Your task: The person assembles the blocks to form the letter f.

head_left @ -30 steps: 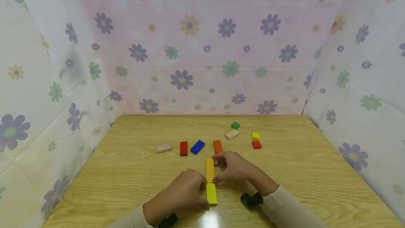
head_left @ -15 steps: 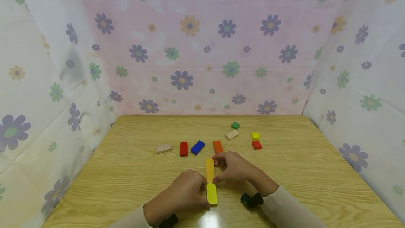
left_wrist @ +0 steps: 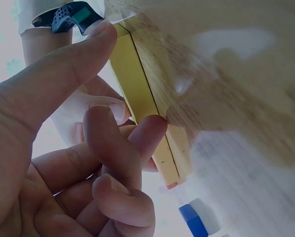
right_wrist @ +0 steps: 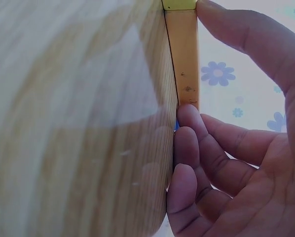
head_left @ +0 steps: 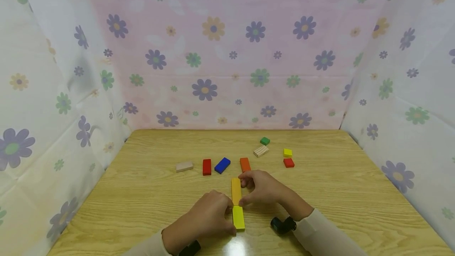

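Two flat wooden blocks lie end to end on the table before me, a yellow block [head_left: 238, 218] nearer and a light orange block [head_left: 236, 191] beyond it. My left hand [head_left: 209, 214] holds the yellow block, thumb at its near end and a fingertip by the joint; the left wrist view shows this yellow block [left_wrist: 135, 74] close up. With the thumb near the joint and fingers around the far end, my right hand [head_left: 264, 189] holds the light orange block, whose side [right_wrist: 182, 54] shows in the right wrist view. The blocks' ends meet, slightly angled.
Past my hands lie a darker orange block [head_left: 245, 164], a blue block [head_left: 222, 165], a red block [head_left: 207, 167] and a plain wood block [head_left: 184, 166]. Farther right are striped wood pieces [head_left: 261, 151] and small green [head_left: 264, 141], yellow [head_left: 287, 153] and red blocks [head_left: 288, 162]. Flowered cloth surrounds the table.
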Tool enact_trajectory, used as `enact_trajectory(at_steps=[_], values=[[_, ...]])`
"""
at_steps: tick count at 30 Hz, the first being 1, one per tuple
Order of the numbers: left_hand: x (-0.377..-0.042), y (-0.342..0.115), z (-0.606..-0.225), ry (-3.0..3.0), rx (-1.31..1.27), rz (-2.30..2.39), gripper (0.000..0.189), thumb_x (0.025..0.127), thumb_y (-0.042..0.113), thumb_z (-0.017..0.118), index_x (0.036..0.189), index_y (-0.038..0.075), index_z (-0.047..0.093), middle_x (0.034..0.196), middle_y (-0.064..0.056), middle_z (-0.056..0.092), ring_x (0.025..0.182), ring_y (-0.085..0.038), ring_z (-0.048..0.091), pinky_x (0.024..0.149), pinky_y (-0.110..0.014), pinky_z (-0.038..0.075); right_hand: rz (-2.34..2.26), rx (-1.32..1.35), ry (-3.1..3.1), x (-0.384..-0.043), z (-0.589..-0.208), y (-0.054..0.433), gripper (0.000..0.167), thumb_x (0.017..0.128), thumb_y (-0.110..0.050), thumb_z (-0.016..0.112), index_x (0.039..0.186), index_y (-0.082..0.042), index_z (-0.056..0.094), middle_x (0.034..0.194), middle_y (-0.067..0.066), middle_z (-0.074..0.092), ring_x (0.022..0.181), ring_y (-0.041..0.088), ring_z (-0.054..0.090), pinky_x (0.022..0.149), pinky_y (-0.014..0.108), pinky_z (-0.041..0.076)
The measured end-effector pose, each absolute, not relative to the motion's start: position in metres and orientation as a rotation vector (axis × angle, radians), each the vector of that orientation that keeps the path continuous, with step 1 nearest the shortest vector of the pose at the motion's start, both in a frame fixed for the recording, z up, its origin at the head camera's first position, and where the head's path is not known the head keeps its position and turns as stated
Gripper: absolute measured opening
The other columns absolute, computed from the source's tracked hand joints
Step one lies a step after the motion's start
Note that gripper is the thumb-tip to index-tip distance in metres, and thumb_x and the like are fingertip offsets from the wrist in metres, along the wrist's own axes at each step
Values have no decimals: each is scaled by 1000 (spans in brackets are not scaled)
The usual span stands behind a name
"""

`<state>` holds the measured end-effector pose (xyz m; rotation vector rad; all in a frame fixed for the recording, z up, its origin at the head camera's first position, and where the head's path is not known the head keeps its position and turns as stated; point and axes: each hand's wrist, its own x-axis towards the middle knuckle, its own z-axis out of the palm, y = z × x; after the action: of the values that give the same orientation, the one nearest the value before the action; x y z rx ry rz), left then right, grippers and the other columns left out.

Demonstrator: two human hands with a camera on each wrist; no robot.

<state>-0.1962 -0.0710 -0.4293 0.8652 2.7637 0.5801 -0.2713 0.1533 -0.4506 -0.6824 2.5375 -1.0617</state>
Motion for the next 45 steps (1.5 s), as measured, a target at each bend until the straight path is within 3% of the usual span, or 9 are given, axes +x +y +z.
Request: enact_trajectory(at_steps=[14,36,45], values=[[-197,-71,-428,2779,881,545,45,67,44,96,65,20,57,59,12,30,53,-5,28,50,-23,24,-1056,-679,2545,-272,-448,152,74,72,-33,96,132,-5,64,103,-2,65,91,17,58,79,28,50],[-197,-71,-430,2778,874,531,40,69,45,95,69,20,63,60,12,32,55,-5,31,52,-23,26,-1052,-676,2528,-271,-449,152,73,74,-34,95,134,-7,63,106,-3,66,96,16,60,89,34,52],[-197,-70,-429,2791,883,501,45,71,45,94,65,20,58,60,12,31,54,-5,29,51,-23,25,-1036,-686,2539,-271,-450,153,77,73,-34,95,136,-6,62,108,-5,66,98,14,60,92,35,53]])
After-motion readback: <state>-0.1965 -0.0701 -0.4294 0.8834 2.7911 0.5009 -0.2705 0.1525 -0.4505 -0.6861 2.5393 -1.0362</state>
